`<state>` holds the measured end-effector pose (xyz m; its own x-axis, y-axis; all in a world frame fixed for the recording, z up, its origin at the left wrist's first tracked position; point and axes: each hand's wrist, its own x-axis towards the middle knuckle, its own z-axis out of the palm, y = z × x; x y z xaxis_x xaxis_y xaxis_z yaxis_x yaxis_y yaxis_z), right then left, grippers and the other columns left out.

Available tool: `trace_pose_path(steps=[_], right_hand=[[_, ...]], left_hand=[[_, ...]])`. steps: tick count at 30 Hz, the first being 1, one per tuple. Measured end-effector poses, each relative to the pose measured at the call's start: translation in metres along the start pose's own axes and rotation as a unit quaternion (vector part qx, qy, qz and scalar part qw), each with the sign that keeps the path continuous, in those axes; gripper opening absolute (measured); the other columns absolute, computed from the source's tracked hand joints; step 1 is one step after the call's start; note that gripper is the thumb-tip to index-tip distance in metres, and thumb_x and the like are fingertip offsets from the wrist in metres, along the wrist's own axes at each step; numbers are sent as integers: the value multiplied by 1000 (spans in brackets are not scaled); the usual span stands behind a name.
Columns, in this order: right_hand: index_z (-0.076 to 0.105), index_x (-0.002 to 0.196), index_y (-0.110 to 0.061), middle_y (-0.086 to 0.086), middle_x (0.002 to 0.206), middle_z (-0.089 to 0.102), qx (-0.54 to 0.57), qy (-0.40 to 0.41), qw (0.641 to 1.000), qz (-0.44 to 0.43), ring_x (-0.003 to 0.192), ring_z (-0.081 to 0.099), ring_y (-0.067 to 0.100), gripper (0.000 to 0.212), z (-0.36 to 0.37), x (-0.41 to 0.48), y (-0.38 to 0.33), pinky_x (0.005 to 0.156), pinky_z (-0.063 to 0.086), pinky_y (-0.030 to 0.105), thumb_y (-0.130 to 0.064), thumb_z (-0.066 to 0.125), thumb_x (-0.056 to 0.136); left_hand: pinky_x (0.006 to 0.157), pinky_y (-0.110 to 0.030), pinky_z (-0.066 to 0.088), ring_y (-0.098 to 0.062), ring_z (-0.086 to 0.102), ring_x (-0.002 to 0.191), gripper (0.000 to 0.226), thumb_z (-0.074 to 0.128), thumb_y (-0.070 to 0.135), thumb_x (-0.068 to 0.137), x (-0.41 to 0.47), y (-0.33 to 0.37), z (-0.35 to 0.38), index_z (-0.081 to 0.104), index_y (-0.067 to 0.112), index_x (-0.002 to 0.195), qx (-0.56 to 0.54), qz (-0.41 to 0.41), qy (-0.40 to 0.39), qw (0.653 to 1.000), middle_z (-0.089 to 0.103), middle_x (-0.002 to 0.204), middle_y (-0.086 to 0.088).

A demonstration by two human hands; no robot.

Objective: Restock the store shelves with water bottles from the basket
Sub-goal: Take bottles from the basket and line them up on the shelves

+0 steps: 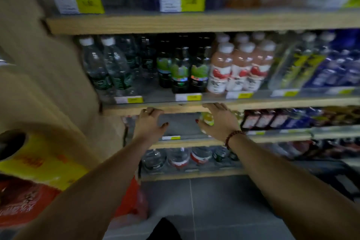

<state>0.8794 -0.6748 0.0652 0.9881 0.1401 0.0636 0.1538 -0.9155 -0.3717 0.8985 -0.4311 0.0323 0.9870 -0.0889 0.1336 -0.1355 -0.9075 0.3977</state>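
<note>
Both my arms reach toward a wooden shelf unit. My left hand (149, 122) hangs in front of a bare grey gap on the third shelf (181, 124), fingers apart, holding nothing. My right hand (218, 121) is spread beside it, just in front of a yellow-green bottle (207, 118); whether it touches that bottle is unclear. Clear water bottles with white caps (105, 64) stand at the left of the shelf above. More water bottles (176, 157) stand on the bottom shelf. No basket is in view.
Dark green-labelled bottles (180, 70), pink juice bottles (235, 68) and blue bottles (335, 70) fill the second shelf. A yellow-wrapped roll pack (39, 161) and a red plastic bag (132, 198) sit at my left. Grey tiled floor (214, 210) lies below.
</note>
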Motion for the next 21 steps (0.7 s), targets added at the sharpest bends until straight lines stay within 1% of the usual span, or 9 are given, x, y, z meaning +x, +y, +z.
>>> trace_pose_path(steps=[2,5,7,9,11,13,17,21], right_hand=[[41,141,-23,5,141,47,-6,18,999,47,132,40,27,65,-12,-48,42,104,42,41,-56,55,86],[39,143,-23,4,144,44,-13,32,991,128,134,38,28,68,-33,-120,100,105,40,45,-59,53,86],[40,142,-22,5,144,44,1,48,983,177,133,38,28,66,-47,-167,135,105,38,46,-57,53,87],[42,140,-24,5,143,46,-1,70,974,218,130,39,28,61,-59,-211,166,105,36,43,-52,55,88],[43,139,-25,4,141,47,-10,84,961,264,128,40,28,62,-70,-255,194,102,35,41,-50,59,85],[46,137,-23,5,136,50,-19,97,945,311,125,43,29,62,-77,-292,218,100,37,40,-52,59,84],[48,135,-23,4,134,53,-24,118,911,394,125,44,28,62,-87,-344,258,100,39,40,-55,60,83],[46,136,-23,4,133,53,-13,126,889,441,124,46,27,66,-91,-365,297,99,42,42,-57,61,81]], left_hand=[[99,-46,42,-30,43,124,46,63,37,87,-13,48,19,56,20,129,0,37,-44,998,52,132,-5],[101,-46,42,-29,43,127,50,60,41,90,-35,127,49,50,21,135,10,100,-93,991,49,139,-3],[100,-45,42,-27,44,126,49,60,40,90,-48,180,68,51,21,134,5,156,-116,981,50,138,-3],[99,-42,43,-27,46,124,50,62,39,89,-59,230,85,52,19,133,-5,207,-138,968,51,135,-4],[95,-38,44,-26,48,121,49,62,37,88,-70,279,102,52,19,133,-3,257,-157,954,53,132,-4],[93,-36,43,-26,49,119,49,62,36,86,-80,321,117,54,19,131,-11,308,-169,936,55,129,-5],[94,-36,43,-28,47,121,51,65,36,84,-92,391,148,56,17,131,-12,391,-198,899,56,131,-8],[92,-37,43,-28,49,115,48,65,36,83,-82,442,185,58,17,127,-9,440,-201,875,58,126,-6]])
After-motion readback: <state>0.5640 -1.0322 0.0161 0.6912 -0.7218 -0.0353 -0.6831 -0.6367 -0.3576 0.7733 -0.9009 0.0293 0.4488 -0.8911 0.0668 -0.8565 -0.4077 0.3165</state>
